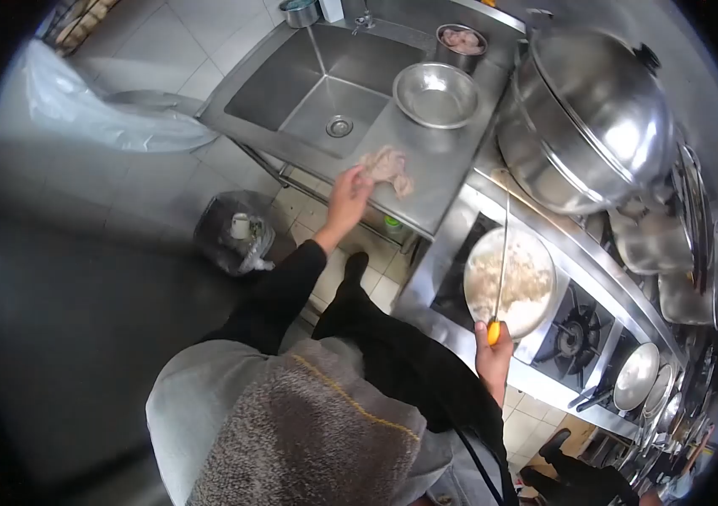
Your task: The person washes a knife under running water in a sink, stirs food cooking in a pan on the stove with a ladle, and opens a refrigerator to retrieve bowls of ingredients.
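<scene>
My left hand reaches over the steel counter, its fingers closed at the near left edge of a piece of pale raw meat. The meat, which looks like chicken, lies flat beside the sink. In my right hand is a knife with a yellow handle and a long thin blade, seen nearly edge-on. Its blade points away from me, above a round pan with pale, crumbly food inside. That pan stands on the stove.
A steel bowl and a container of raw meat stand beyond the meat, right of the sink. A large lidded pot rises at the right. Below are a lined bin and another person's leg.
</scene>
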Available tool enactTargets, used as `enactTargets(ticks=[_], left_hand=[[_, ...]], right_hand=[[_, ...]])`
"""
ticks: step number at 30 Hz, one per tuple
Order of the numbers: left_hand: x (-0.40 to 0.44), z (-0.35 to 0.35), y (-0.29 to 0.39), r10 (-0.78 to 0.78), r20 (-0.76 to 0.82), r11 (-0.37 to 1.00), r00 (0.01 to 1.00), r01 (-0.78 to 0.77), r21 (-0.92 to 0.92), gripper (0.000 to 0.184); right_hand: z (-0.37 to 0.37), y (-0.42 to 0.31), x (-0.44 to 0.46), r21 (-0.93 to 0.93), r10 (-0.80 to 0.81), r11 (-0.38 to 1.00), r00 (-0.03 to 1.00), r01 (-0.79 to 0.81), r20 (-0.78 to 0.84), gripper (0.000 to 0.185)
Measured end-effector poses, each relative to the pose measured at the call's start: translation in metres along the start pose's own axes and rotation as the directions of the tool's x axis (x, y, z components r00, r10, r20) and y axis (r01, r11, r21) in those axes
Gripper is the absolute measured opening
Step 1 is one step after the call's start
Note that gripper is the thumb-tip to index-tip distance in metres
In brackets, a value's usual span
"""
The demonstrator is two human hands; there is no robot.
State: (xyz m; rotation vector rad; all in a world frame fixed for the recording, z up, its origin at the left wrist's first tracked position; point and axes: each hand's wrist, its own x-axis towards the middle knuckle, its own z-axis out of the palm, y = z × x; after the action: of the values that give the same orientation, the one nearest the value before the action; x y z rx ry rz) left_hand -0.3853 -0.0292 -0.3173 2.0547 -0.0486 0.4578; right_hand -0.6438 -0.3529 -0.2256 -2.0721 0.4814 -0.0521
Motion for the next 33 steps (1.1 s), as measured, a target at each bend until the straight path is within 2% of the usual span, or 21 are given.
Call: enactTargets(ticks=[2,3,6,7,9,10,12,14,16,17,19,20,21,24,26,27,28,29,31,32,33], left_hand=[[0.038,0.016,-0.003,0.101,0.198,0.972,0.975,-0.139,0.187,0.033],[0.053,0.019,-0.005,0.137,0.305,0.940,0.942,-0.221,0.261,0.032],[0.091,0.028,-0.014,0.258,0.615,0.950,0.746,-0.312,-0.020,0.029],[0.103,0.029,-0.017,0.144,0.720,0.989,0.679,-0.109,-0.096,0.029],[0.130,0.019,-0.024,-0.030,0.890,0.939,0.454,0.318,-0.131,0.029],[0.145,0.012,-0.027,-0.009,0.847,0.939,0.532,0.297,-0.176,0.027],[0.184,-0.002,-0.040,-0.207,0.714,0.871,0.669,0.458,-0.176,0.025],[0.236,-0.022,-0.054,-0.198,0.500,0.815,0.843,0.425,-0.393,0.025],[0.300,-0.044,-0.052,-0.336,0.302,0.755,0.892,0.447,-0.480,0.028],[0.332,-0.056,-0.047,-0.290,0.274,0.760,0.917,0.395,-0.516,0.028],[0.387,-0.066,-0.056,-0.268,0.275,0.789,0.923,0.374,-0.487,0.029],[0.417,-0.064,-0.069,-0.281,0.295,0.813,0.913,0.390,-0.433,0.030],[0.444,-0.061,-0.080,-0.289,0.310,0.834,0.906,0.397,-0.382,0.031],[0.505,-0.035,-0.107,-0.271,0.475,0.900,0.838,0.396,-0.185,0.033],[0.532,-0.017,-0.112,-0.284,0.513,0.919,0.810,0.382,-0.095,0.038],[0.569,0.027,-0.170,-0.235,0.519,0.960,0.822,0.280,-0.009,0.047],[0.572,0.031,-0.162,-0.233,0.445,0.972,0.864,0.196,0.129,0.050],[0.574,0.034,-0.150,-0.213,0.373,0.957,0.903,0.116,0.266,0.054],[0.596,0.087,-0.195,-0.133,0.250,0.976,0.959,0.083,0.201,0.042],[0.605,0.103,-0.216,-0.096,0.183,0.983,0.978,0.065,0.173,0.037],[0.610,0.096,-0.218,-0.155,0.405,0.973,0.901,0.209,-0.093,0.039]], right_hand=[[0.023,-0.029,0.012,-0.039,0.015,0.999,0.998,-0.018,-0.065,0.037],[0.038,-0.034,0.018,0.020,0.040,0.999,0.995,-0.038,-0.091,0.038],[0.071,-0.073,0.037,0.037,0.102,0.995,0.982,-0.098,-0.162,0.039],[0.078,-0.088,0.043,0.007,0.120,0.993,0.977,-0.120,-0.176,0.039],[0.088,-0.101,0.056,-0.044,0.109,0.992,0.983,-0.117,-0.148,0.038],[0.092,-0.112,0.062,-0.048,0.090,0.994,0.982,-0.099,-0.166,0.037],[0.100,-0.121,0.071,-0.056,0.046,0.997,0.985,-0.055,-0.165,0.035],[0.100,-0.127,0.075,0.067,0.141,0.988,0.988,-0.137,-0.057,0.035],[0.113,-0.119,0.089,0.179,0.153,0.971,0.986,-0.161,0.059,0.035],[0.120,-0.110,0.097,0.195,0.103,0.973,0.989,-0.123,0.110,0.033],[0.131,-0.132,0.113,0.047,-0.063,0.997,0.993,0.059,0.099,0.036],[0.135,-0.153,0.118,0.005,-0.007,1.000,0.990,0.006,0.139,0.040],[0.140,-0.169,0.126,-0.089,-0.144,0.984,0.981,0.156,0.127,0.039],[0.165,-0.221,0.150,-0.184,-0.013,0.981,0.969,0.060,0.247,0.035],[0.190,-0.234,0.174,-0.207,-0.108,0.964,0.957,0.167,0.269,0.037],[0.204,-0.243,0.187,-0.215,-0.147,0.953,0.948,0.212,0.281,0.038],[0.216,-0.255,0.199,-0.228,-0.065,0.963,0.941,0.146,0.331,0.046],[0.230,-0.274,0.211,-0.239,-0.142,0.944,0.934,0.228,0.328,0.049],[0.259,-0.295,0.243,-0.201,-0.114,0.957,0.911,0.207,0.397,0.049],[0.278,-0.296,0.260,-0.221,-0.170,0.938,0.908,0.268,0.383,0.047],[0.297,-0.298,0.280,-0.202,-0.147,0.948,0.900,0.247,0.410,0.048]])
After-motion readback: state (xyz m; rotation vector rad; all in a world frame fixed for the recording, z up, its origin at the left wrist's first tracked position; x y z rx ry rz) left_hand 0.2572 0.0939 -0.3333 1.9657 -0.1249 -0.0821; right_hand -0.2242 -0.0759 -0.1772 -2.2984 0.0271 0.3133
